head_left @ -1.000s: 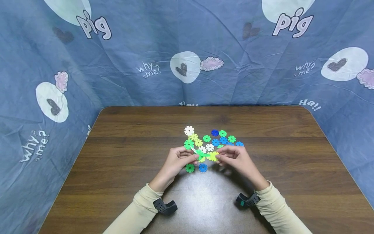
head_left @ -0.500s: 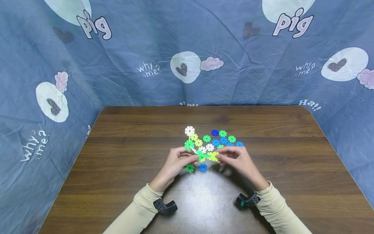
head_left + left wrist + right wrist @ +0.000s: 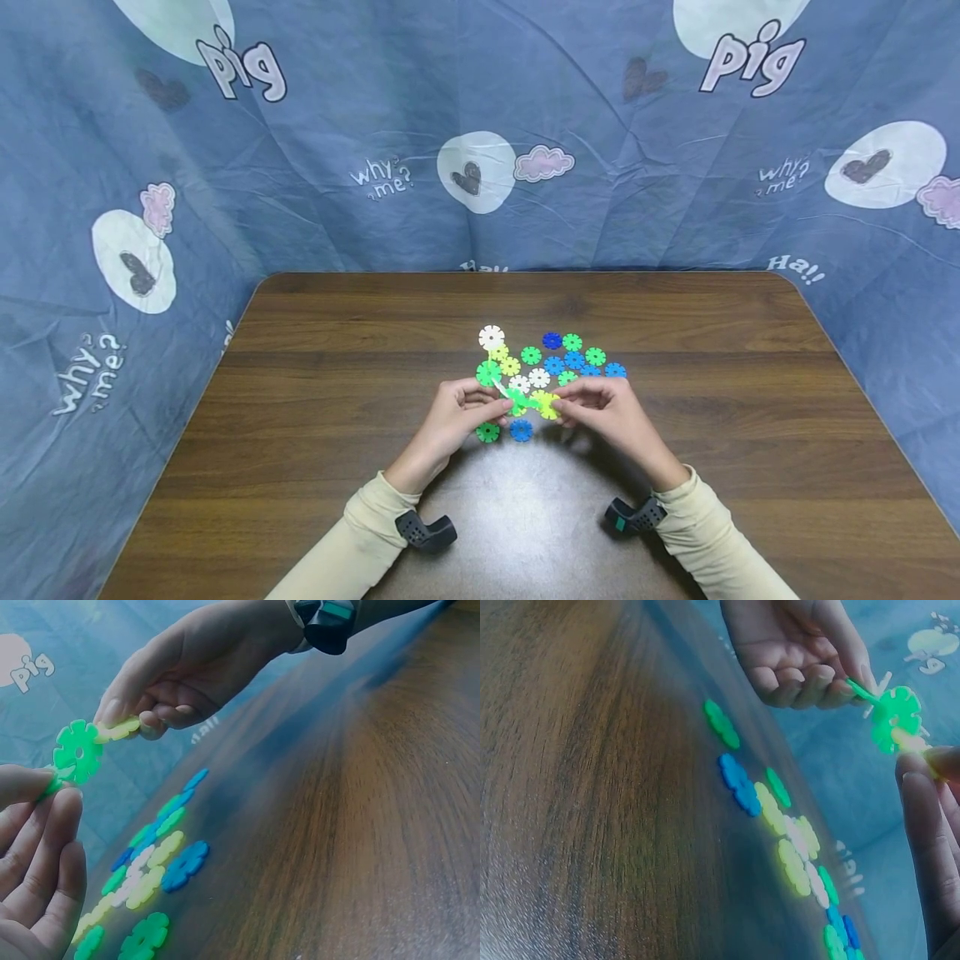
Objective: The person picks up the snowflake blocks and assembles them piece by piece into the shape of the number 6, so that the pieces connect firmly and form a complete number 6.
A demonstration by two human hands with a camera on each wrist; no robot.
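Observation:
Above the table, both hands hold a joined chain of notched plastic snowflake discs. At its far end is a white disc (image 3: 491,337), then a larger-looking green disc (image 3: 488,372). My left hand (image 3: 461,417) pinches a green disc of the chain between thumb and fingers. A yellow disc (image 3: 118,730) is pinched by my right hand (image 3: 607,408). Between the two hands, an upright green disc (image 3: 78,752) meets the yellow one at its edge, also visible in the right wrist view. How deep the slots sit in each other is partly hidden by fingertips.
Loose discs lie flat beneath and beyond the hands: a blue disc (image 3: 521,430) and a green disc (image 3: 487,431) nearest, several blue, green, white and yellow ones farther back. The wooden table (image 3: 337,333) ends at a blue printed cloth (image 3: 315,125).
The chain has shifted slightly right and toward the person, and its yellow end has tilted a little. Both hands keep their pinch; the loose discs stay put.

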